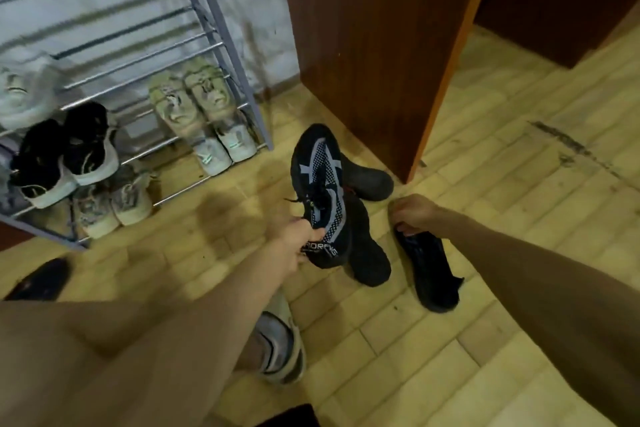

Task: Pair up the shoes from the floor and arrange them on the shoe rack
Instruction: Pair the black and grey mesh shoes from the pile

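Observation:
My left hand (294, 239) grips the heel of a navy sports shoe with grey patterning (320, 180) and holds it lifted, toe pointing away. My right hand (414, 211) has its fingers closed on the near end of a dark shoe (429, 270) that lies on the floor. Two plain black shoes (367, 253) (369, 177) lie behind and under the lifted shoe. The metal shoe rack (225, 35) stands at the left with several pairs on it: beige (194, 97), black with white soles (65, 156), pale green (225, 146) and grey (114, 204).
A brown wooden cabinet (374, 45) stands right behind the loose shoes. My sandalled foot (280, 347) is on the tiled floor below my left arm. A black shoe (41, 279) lies at the far left by the rack's corner.

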The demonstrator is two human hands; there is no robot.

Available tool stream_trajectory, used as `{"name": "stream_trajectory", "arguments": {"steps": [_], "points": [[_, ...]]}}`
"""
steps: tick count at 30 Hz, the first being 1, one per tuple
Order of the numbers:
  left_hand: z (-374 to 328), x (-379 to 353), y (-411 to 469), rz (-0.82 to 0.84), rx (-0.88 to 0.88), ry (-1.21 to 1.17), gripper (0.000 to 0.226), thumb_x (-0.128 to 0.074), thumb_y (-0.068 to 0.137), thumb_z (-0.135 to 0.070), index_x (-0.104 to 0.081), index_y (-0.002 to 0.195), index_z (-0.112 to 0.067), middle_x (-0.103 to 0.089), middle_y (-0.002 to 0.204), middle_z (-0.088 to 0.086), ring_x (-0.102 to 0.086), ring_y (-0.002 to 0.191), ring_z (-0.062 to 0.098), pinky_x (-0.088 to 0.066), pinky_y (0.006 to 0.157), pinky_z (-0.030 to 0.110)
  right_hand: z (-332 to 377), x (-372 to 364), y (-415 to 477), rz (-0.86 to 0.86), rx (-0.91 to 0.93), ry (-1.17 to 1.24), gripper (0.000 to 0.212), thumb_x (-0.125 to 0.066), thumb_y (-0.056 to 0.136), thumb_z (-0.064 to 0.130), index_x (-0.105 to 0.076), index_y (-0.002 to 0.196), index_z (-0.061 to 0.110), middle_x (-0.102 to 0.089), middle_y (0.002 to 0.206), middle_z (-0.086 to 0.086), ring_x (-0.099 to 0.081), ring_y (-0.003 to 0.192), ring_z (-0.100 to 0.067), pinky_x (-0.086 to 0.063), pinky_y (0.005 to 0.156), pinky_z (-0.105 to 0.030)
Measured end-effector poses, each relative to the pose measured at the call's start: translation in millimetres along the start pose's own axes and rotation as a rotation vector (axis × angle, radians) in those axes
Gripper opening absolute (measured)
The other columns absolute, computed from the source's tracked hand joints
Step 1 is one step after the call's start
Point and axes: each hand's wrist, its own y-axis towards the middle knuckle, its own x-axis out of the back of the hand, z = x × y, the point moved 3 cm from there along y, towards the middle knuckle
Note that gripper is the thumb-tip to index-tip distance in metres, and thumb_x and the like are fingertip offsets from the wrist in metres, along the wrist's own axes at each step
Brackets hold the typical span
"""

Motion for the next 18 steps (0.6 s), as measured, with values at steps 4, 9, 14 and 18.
{"name": "stream_trajectory", "arguments": {"steps": [4,9,14,18], "points": [[48.5,2.2,18.6,-0.004,0.089,0.053,0.034,-0.066,0.084,-0.002,-0.06,0.114,-0.015,-0.065,0.11,0.005,-0.059,0.1,0.024,-0.05,0.07,0.035,-54.9,-36.8,11.8,0.019,-0.117,0.017,0.036,-0.058,0.091,0.016,-0.058,0.121,-0.005,-0.06,0.104,-0.018,-0.061,0.09,-0.028,-0.055,0.09,-0.045],[87.3,37.6,34.5,-0.104,0.151,0.204,0.036,-0.068,0.084,-0.007,-0.062,0.119,-0.006,-0.065,0.121,0.013,-0.058,0.105,0.028,-0.048,0.089,0.037,-82.0,-83.7,21.3,0.05,-0.15,-0.048,0.059,-0.063,0.09,0.028,-0.04,0.137,0.002,-0.05,0.135,-0.017,-0.054,0.116,-0.031,-0.052,0.088,-0.038],[98.5,49.1,35.4,-0.151,0.231,0.043,0.037,-0.065,0.086,-0.006,-0.059,0.122,-0.005,-0.061,0.124,0.015,-0.056,0.113,0.035,-0.049,0.095,0.046,-77.7,-114.6,40.1,0.015,-0.181,0.018,0.065,-0.072,0.082,0.02,-0.038,0.136,0.005,-0.047,0.131,-0.014,-0.052,0.117,-0.032,-0.054,0.091,-0.044],[86.0,39.3,36.5,-0.138,0.23,-0.118,0.04,-0.066,0.087,-0.01,-0.055,0.125,-0.006,-0.059,0.126,0.012,-0.055,0.106,0.028,-0.049,0.071,0.036,-62.3,-100.6,39.4,-0.131,-0.014,-0.197,0.068,-0.079,0.073,0.02,-0.047,0.132,0.011,-0.051,0.125,-0.01,-0.048,0.119,-0.03,-0.05,0.093,-0.042]]}}
